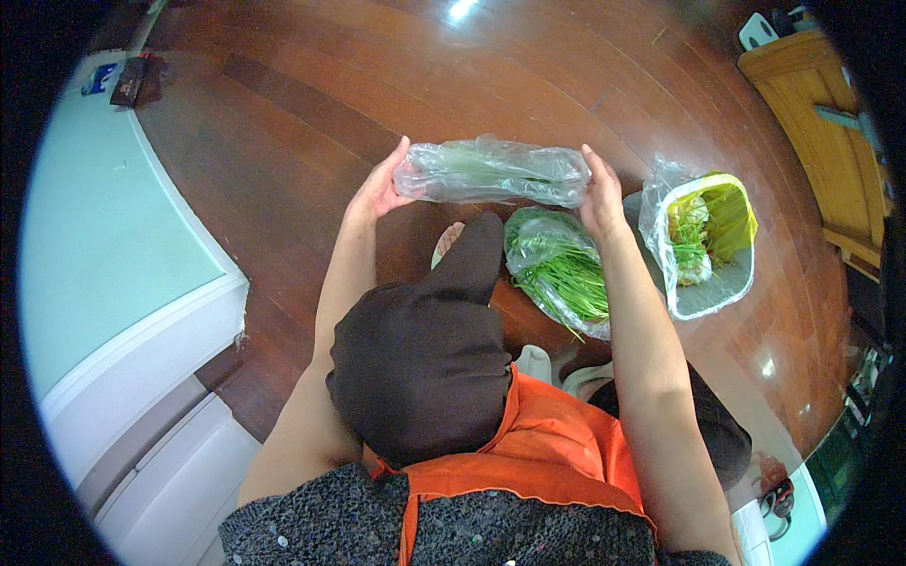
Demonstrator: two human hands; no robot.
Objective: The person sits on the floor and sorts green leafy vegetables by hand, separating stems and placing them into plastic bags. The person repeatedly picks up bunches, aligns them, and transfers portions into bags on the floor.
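Note:
Between my two hands stretches a clear plastic bag [495,173], crinkled into a long bundle with something pale green inside. My left hand [379,189] grips its left end, thumb up along the edge. The right end is in my right hand [601,192]. Below the bundle, near my right forearm, an open plastic bag [525,247] lies on the floor. Long thin green stalks, like chives [570,283], spill across it; my forearm hides part of them.
A waste bin [749,283] with a yellow liner stands to the right, holding green and white scraps [690,244]. Wooden furniture [814,92] is at the upper right. A wall corner [237,283] juts in from the left above the wood-plank floor [318,92].

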